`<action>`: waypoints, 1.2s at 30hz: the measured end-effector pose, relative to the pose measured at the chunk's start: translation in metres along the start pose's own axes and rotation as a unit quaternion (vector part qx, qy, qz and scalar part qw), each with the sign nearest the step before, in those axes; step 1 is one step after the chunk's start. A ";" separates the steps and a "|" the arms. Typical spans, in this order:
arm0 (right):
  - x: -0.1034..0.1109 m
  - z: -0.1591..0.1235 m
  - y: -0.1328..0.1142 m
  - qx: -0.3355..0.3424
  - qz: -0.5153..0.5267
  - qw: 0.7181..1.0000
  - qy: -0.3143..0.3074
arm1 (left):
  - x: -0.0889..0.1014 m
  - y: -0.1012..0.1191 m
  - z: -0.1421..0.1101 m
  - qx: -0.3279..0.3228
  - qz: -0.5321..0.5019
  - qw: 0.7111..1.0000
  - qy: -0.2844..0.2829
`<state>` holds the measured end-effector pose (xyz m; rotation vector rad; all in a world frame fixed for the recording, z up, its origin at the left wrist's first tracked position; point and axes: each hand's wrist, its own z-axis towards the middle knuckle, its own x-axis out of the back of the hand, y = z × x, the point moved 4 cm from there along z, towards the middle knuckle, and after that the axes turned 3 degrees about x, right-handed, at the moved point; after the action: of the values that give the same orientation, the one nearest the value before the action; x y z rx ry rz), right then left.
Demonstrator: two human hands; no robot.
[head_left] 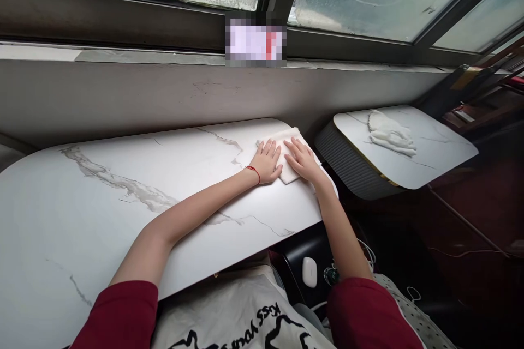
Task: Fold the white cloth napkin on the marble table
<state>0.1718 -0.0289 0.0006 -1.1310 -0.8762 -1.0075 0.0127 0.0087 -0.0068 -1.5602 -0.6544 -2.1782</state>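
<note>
A white cloth (290, 174) lies spread flat near the right end of a white marble-patterned table (196, 174). My left hand (267, 162), with a red string bracelet at the wrist, rests palm down on the cloth's left part, its fingers stretched out. Beside it, my right hand (302, 158) presses flat on the cloth's right part, fingers spread and pointing up and to the left. A small gap separates the two hands. The cloth's far corner shows beyond my fingertips, and its right edge reaches close to the table's rounded end.
Past a gap on the right stands a smaller marble-topped table (434, 147) with a crumpled white cloth (391, 133) on it. Below the table edge, a white rounded case (310, 272) sits on a black surface. A wall and window frames (352, 43) run behind.
</note>
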 end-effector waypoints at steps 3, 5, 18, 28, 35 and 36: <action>0.004 -0.032 -0.002 -0.027 0.005 0.999 0.033 | -0.001 0.022 -0.008 -0.027 0.003 1.000 0.000; 0.005 -0.055 -0.006 -0.048 0.004 0.997 0.063 | -0.001 0.038 -0.015 -0.042 0.006 0.999 0.001; -0.003 -0.115 -0.042 -0.142 -0.059 0.971 0.183 | 0.009 0.082 -0.037 -0.066 0.046 0.997 -0.012; 0.021 -0.074 -0.003 0.007 -0.025 1.000 0.018 | 0.011 0.070 -0.025 0.019 0.061 0.997 -0.050; 0.010 -0.009 -0.019 0.053 -0.039 0.998 -0.018 | 0.032 0.014 -0.001 0.141 0.048 0.987 -0.056; 0.007 0.001 -0.023 0.058 -0.045 0.997 -0.023 | 0.034 0.004 0.002 0.161 0.043 0.985 -0.054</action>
<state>0.1522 -0.0320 0.0144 -1.0279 -1.0167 -0.9936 0.0057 0.0055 0.0269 -1.5083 -0.9056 -1.8279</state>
